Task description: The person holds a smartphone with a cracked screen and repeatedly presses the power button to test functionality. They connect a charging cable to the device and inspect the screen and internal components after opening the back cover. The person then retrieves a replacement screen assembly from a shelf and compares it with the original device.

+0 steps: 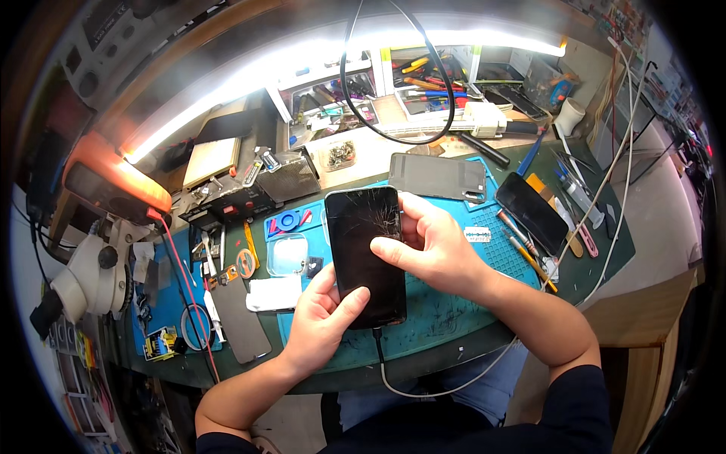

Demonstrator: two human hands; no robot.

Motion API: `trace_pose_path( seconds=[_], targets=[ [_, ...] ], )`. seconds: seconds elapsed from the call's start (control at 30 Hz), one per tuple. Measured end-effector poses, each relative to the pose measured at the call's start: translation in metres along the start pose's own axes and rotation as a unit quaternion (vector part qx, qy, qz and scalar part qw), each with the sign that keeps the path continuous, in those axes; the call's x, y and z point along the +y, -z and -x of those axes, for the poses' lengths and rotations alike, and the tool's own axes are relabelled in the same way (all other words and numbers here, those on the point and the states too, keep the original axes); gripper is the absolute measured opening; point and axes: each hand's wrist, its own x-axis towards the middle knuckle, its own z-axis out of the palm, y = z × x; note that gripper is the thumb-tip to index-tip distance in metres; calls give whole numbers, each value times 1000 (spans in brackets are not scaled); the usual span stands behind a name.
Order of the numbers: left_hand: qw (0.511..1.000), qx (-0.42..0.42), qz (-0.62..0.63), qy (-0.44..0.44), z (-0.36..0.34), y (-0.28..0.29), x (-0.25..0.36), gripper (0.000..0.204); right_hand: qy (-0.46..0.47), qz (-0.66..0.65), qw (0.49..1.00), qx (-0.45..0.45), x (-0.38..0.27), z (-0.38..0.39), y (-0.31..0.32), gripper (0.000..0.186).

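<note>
You held a black smartphone [366, 253] with a cracked screen upright over the blue work mat [446, 303] at the counter's front edge. Your left hand [321, 321] cradled its lower end, fingers closed around the body with the thumb on the glass, apparently to steady it. Your right hand [431, 246] gripped the upper right edge, thumb across the screen near the cracks. A white cable [423, 390] ran from the phone's bottom port, looping off the front edge. A second dark phone [533, 212] lay toward the right edge, well apart, and a grey back panel [437, 176] lay beyond the mat's far side.
</note>
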Motion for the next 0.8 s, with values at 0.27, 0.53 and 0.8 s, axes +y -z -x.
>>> trace_pose_path(
  seconds=[0.27,0.53,0.8],
  targets=[
    [1000,-6,-5,7,0,1,-1,51,-5,0,1000,4,-2,1,-2,40],
    [1000,2,-10,3,1,0,-1,50,-11,3,1000,0,-4,1,-2,40],
    [1000,5,-26,-14,2,0,0,43,0,-37,999,0,-3,1,-5,37]
  ],
)
